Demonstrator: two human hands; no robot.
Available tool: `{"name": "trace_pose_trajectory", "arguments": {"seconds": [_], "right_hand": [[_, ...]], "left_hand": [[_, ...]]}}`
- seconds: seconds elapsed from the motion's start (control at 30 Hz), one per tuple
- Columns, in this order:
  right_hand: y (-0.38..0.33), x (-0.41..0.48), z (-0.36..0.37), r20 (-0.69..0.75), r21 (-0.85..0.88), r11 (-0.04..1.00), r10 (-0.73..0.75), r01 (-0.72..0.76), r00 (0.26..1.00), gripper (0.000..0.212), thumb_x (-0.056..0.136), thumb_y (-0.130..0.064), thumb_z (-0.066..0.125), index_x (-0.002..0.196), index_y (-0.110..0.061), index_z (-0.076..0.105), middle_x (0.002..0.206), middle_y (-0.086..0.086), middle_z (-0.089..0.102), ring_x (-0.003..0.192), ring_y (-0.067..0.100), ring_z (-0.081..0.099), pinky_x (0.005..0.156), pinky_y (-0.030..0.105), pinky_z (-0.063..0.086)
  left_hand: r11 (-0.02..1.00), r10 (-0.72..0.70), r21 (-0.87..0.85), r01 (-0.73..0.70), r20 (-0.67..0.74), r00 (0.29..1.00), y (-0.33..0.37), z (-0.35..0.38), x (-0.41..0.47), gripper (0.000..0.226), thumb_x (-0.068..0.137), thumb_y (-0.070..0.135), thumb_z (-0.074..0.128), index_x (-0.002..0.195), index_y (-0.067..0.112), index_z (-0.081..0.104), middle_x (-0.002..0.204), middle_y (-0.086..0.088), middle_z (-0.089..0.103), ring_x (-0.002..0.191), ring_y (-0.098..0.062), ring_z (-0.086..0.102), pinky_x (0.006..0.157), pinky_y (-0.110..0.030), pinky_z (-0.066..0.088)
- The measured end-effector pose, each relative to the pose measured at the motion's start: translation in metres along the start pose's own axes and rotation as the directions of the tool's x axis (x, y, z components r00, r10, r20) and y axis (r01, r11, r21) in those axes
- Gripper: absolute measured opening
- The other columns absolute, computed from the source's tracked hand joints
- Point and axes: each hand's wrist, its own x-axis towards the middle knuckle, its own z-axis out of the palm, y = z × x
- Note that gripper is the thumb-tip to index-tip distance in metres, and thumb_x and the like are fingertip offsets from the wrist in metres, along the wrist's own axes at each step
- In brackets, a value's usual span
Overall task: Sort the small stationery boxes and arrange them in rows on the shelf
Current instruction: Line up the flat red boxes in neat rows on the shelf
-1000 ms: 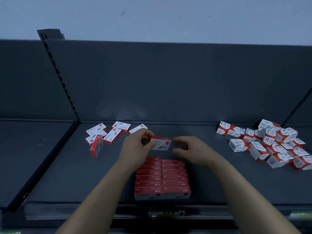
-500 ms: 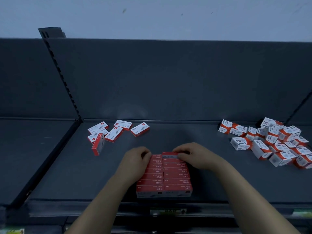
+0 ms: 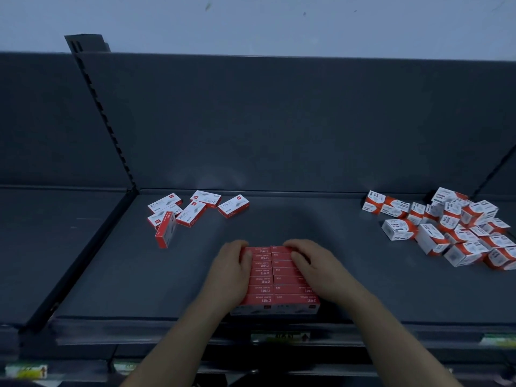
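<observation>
Fingers [image 3: 240,248] of the left hand [image 3: 233,272] are bent round the far left corner of the block of red staple boxes [image 3: 268,286]. Those of the right hand [image 3: 317,268] curl over the far box of the right column. Both hands hold the block closely between them and neither carries anything free.

The block lies in two columns at lower centre of the frame, its near end at the front lip of the shelf [image 3: 111,275]. Loose staple boxes [image 3: 192,212] lie scattered left of centre, one standing on edge. A heap of paper clip boxes [image 3: 452,233] occupies the right side.

Risks, in my judgement:
- Uneven pressure from the two hands could skew the columns or buckle a box upward.
- A pull towards the person could tip the nearest boxes over the lip.
- The unsorted heap could slide if knocked.
</observation>
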Motion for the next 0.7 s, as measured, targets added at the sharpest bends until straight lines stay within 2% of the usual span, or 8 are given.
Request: {"name": "trace_pose_trajectory", "arguments": {"seconds": [0.2, 0.33, 0.47, 0.57, 0.7], "right_hand": [[-0.009, 0.011, -0.01, -0.06, -0.129, 0.99, -0.056, 0.047, 0.997, 0.032, 0.099, -0.026, 0.041, 0.128, -0.021, 0.054, 0.128, -0.008, 0.054, 0.115, 0.003, 0.047, 0.094, 0.013, 0.03], [-0.021, 0.046, -0.02, -0.105, -0.26, 0.956, -0.166, 0.134, 0.981, 0.035, 0.098, -0.022, 0.043, 0.131, -0.015, 0.053, 0.136, -0.002, 0.051, 0.126, 0.013, 0.044, 0.104, 0.021, 0.03], [-0.037, 0.09, -0.015, -0.038, -0.341, 0.917, -0.234, 0.208, 0.971, 0.037, 0.098, -0.019, 0.044, 0.134, -0.013, 0.05, 0.141, 0.001, 0.046, 0.13, 0.016, 0.038, 0.106, 0.025, 0.028], [-0.048, 0.124, -0.002, 0.061, -0.344, 0.901, -0.259, 0.264, 0.964, 0.04, 0.097, -0.017, 0.045, 0.138, -0.014, 0.045, 0.145, 0.002, 0.042, 0.135, 0.016, 0.033, 0.109, 0.025, 0.023], [-0.052, 0.165, 0.018, 0.199, -0.399, 0.865, -0.243, 0.305, 0.949, 0.039, 0.097, -0.014, 0.043, 0.136, -0.006, 0.046, 0.144, 0.008, 0.042, 0.136, 0.023, 0.031, 0.11, 0.026, 0.021]], "left_hand": [[0.999, 0.003, 0.049, -0.003, -0.019, 1.0, 0.0, -0.011, 0.003, 0.037, 0.1, 0.028, 0.039, 0.134, 0.013, 0.046, 0.132, -0.001, 0.05, 0.117, -0.012, 0.047, 0.095, -0.019, 0.032], [0.982, -0.032, 0.179, 0.059, -0.147, 0.989, -0.01, -0.038, 0.024, 0.034, 0.097, 0.026, 0.042, 0.127, 0.013, 0.052, 0.125, -0.006, 0.056, 0.115, -0.022, 0.049, 0.097, -0.034, 0.04], [0.872, -0.061, 0.462, 0.164, -0.23, 0.971, -0.031, -0.064, 0.052, 0.032, 0.093, 0.025, 0.047, 0.12, 0.011, 0.058, 0.118, -0.011, 0.06, 0.111, -0.031, 0.048, 0.094, -0.039, 0.038], [0.827, -0.107, 0.518, 0.216, -0.233, 0.967, -0.044, -0.074, 0.07, 0.034, 0.094, 0.029, 0.048, 0.12, 0.009, 0.057, 0.122, -0.011, 0.058, 0.112, -0.033, 0.045, 0.091, -0.039, 0.038], [0.725, -0.113, 0.659, 0.2, -0.172, 0.979, -0.056, -0.07, 0.096, 0.037, 0.096, 0.04, 0.04, 0.121, 0.016, 0.054, 0.128, -0.004, 0.052, 0.118, -0.027, 0.04, 0.094, -0.036, 0.033]]}}
